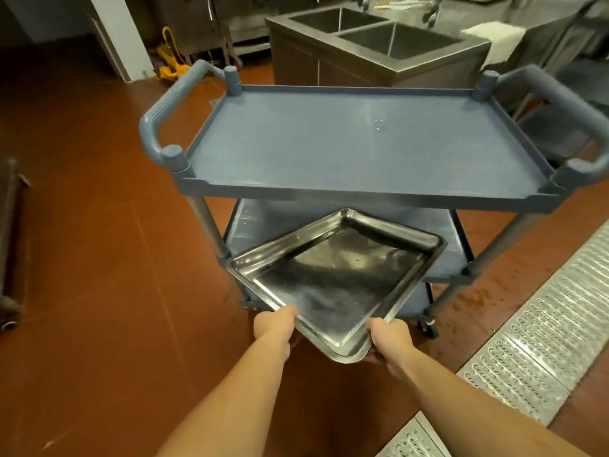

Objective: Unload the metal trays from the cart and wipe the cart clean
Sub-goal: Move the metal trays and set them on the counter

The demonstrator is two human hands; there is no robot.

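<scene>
Left hand [276,326] clamped on near-left rim of metal tray [336,278], thumb on top, fingers under. Right hand [389,338] clamped on near-right rim, same grip. Tray turned corner-first toward body, tilted, far corner tucked under top shelf [362,146] of blue cart [197,186], above middle shelf [451,239]. Top shelf bare save small wet mark. Open red floor [99,258] to left; metal floor grate [543,324] close on right; double sink [379,37] beyond cart.

head camera looks steeply down, close above cart [362,146].
</scene>
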